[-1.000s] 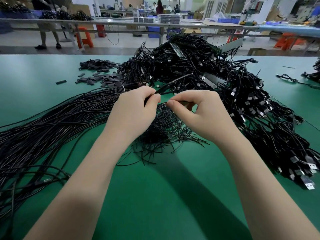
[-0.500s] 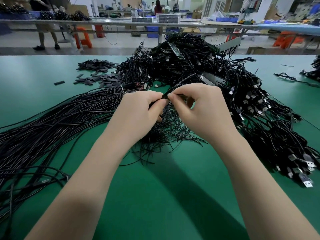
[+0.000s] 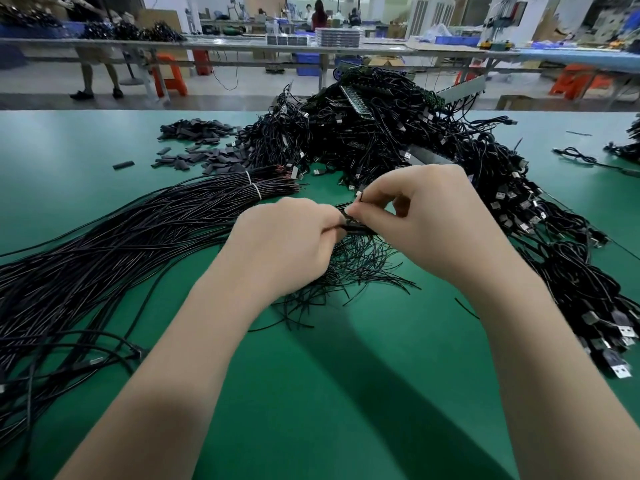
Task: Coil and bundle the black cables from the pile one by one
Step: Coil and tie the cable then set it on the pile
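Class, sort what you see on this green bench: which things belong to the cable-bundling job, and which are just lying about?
Job: left hand; right hand; thin black cable held between them; tangled pile of black USB cables.

Lying about: flat dark grey sleeve pieces; orange plastic stool.

We face a table spread with cables.
On the green table (image 3: 346,393), long straight black cables (image 3: 104,258) lie left, the tangled black cable pile (image 3: 398,140) behind and right, small flat dark sleeve pieces (image 3: 201,143) far left.

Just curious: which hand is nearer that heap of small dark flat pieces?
Left. The left hand lies below-right of the dark pieces; the right hand sits farther right.
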{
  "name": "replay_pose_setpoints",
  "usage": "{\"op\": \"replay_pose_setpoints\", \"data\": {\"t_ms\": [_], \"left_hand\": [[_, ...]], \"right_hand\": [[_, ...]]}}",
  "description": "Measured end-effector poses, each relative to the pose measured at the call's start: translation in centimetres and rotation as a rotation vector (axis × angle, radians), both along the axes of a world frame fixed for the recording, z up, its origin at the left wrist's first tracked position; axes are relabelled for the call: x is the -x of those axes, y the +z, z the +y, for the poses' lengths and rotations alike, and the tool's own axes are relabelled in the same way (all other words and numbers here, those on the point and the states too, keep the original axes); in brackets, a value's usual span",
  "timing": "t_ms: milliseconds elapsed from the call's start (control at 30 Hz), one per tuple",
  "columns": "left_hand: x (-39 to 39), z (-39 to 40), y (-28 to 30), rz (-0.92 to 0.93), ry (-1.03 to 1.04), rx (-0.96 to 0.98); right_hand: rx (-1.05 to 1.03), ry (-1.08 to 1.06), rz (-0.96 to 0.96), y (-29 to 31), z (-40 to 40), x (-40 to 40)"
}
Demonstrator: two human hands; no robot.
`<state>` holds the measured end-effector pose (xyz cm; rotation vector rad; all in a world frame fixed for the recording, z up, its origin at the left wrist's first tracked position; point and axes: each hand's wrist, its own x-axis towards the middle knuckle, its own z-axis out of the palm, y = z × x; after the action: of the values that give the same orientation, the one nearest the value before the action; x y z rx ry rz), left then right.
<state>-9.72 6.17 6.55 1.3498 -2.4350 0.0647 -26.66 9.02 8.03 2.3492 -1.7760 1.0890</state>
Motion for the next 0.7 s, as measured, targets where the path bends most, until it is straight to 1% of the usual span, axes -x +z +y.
{"op": "replay_pose_setpoints", "data": {"t_ms": [33,67,100,167,200,267,300,333,400,433,467,533,600,667,700], "left_hand": [[0.0,0.2,0.1,-0.014,-0.076,-0.046],[-0.1,0.4,0.4,0.01,-0.188,-0.123],[-0.2,0.8,0.6,0.099,-0.321,-0.232],[-0.1,1.3,1.1,0.367,-0.533,-0.467],[0.0,1.5,1.3,0.493,-0.579,-0.535],[0.4,1.8,1.6,0.74,-0.602,-0.599],[0.7,1.9,1.6,0.882,-0.584,-0.642],[0.9,1.8,1.6,1.024,-0.55,-0.711],[1.1,1.6,1.5,1.262,-0.436,-0.849],[1.2,1.4,1.4,1.339,-0.365,-0.887],[1.3,1.3,1.3,1.379,-0.291,-0.888],[1.5,1.0,0.9,1.362,-0.155,-0.774],[1.8,0.9,0.6,1.281,-0.068,-0.567],[1.8,0.7,0.3,1.231,-0.06,-0.409],[1.7,0.7,0.3,1.241,-0.066,-0.39]], "right_hand": [[-0.074,0.066,-0.042,0.1,0.0,0.6],[-0.194,0.159,-0.141,0.2,0.0,1.4],[-0.338,0.28,-0.304,0.2,0.1,2.2],[-0.54,0.491,-0.714,-0.2,0.0,3.3],[-0.58,0.539,-0.908,-0.5,-0.2,3.4],[-0.568,0.579,-1.193,-0.9,-0.7,2.8],[-0.542,0.598,-1.277,-1.1,-1.0,2.0],[-0.503,0.602,-1.318,-1.1,-1.2,1.1],[-0.361,0.51,-1.312,-1.2,-1.4,-0.7],[-0.262,0.436,-1.272,-1.3,-1.3,-1.3],[-0.158,0.362,-1.2,-1.3,-1.1,-1.7],[-0.004,0.238,-1.003,-1.3,-0.9,-2.1],[0.076,0.158,-0.844,-1.1,-0.8,-2.1],[0.111,0.12,-0.798,-1.0,-0.8,-2.1],[0.1,0.123,-0.817,-1.0,-0.8,-2.2]]}}
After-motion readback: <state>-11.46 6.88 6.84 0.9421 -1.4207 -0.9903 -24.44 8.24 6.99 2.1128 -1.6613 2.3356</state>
